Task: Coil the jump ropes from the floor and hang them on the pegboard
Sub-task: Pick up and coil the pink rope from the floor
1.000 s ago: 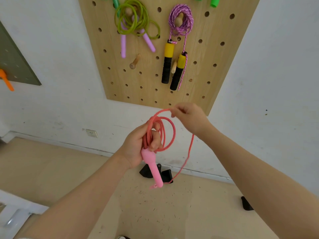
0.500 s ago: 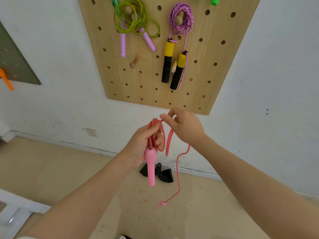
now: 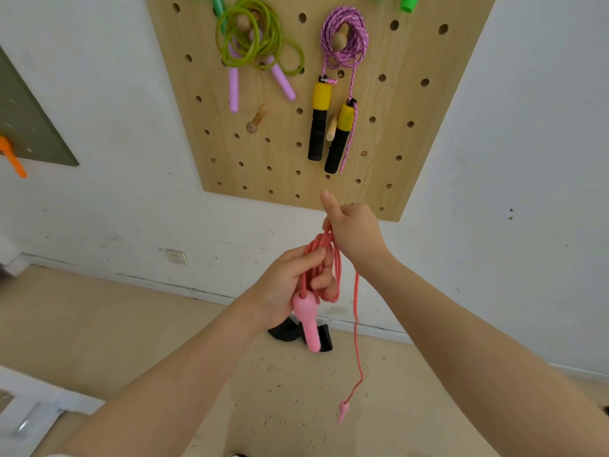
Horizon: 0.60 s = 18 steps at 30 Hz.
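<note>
A pink jump rope (image 3: 333,268) is bunched in loops between my hands, below the wooden pegboard (image 3: 412,103). My left hand (image 3: 290,285) grips the loops, and one pink handle (image 3: 308,321) hangs below its fingers. My right hand (image 3: 354,230) holds the top of the loops, thumb pointing up. A loose strand drops from there to the second pink handle (image 3: 342,412), which dangles over the floor. An empty wooden peg (image 3: 256,120) sticks out of the board at its lower left.
A green rope with lilac handles (image 3: 253,44) and a purple rope with yellow-black handles (image 3: 342,44) hang coiled on the pegboard. A black object (image 3: 290,331) lies at the foot of the wall. A wall socket (image 3: 176,257) sits low on the left. A grey board (image 3: 29,127) hangs at far left.
My right hand has brought the rope's loop in over the left hand's bundle and now holds its top. The loose end has dropped lower, and the second handle dangles near the floor.
</note>
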{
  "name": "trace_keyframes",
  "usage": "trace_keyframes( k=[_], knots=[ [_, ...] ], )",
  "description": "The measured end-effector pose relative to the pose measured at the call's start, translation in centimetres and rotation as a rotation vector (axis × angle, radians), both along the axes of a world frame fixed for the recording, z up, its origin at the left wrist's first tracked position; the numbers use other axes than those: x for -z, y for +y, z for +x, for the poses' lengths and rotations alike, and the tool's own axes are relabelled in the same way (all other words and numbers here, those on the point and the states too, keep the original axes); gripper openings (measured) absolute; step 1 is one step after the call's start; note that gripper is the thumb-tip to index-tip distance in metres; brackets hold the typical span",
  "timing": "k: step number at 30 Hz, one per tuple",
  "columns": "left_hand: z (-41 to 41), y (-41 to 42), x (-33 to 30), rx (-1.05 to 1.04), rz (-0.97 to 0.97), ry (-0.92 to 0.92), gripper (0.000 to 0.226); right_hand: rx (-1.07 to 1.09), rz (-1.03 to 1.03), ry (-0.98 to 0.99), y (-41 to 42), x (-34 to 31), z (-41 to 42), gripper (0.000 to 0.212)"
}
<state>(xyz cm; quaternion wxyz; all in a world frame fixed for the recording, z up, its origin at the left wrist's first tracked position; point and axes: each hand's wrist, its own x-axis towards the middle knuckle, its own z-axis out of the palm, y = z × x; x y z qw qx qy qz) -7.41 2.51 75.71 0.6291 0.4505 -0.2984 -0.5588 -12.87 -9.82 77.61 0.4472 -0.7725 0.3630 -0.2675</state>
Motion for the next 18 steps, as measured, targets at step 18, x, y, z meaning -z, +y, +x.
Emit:
trace_keyframes(
  k=[18],
  knots=[
    [3.7, 0.3, 0.0, -0.224, -0.055, -0.519, 0.012, -0.818, -0.088, 0.822, 0.4, 2.0, -2.4, 0.03]
  ],
)
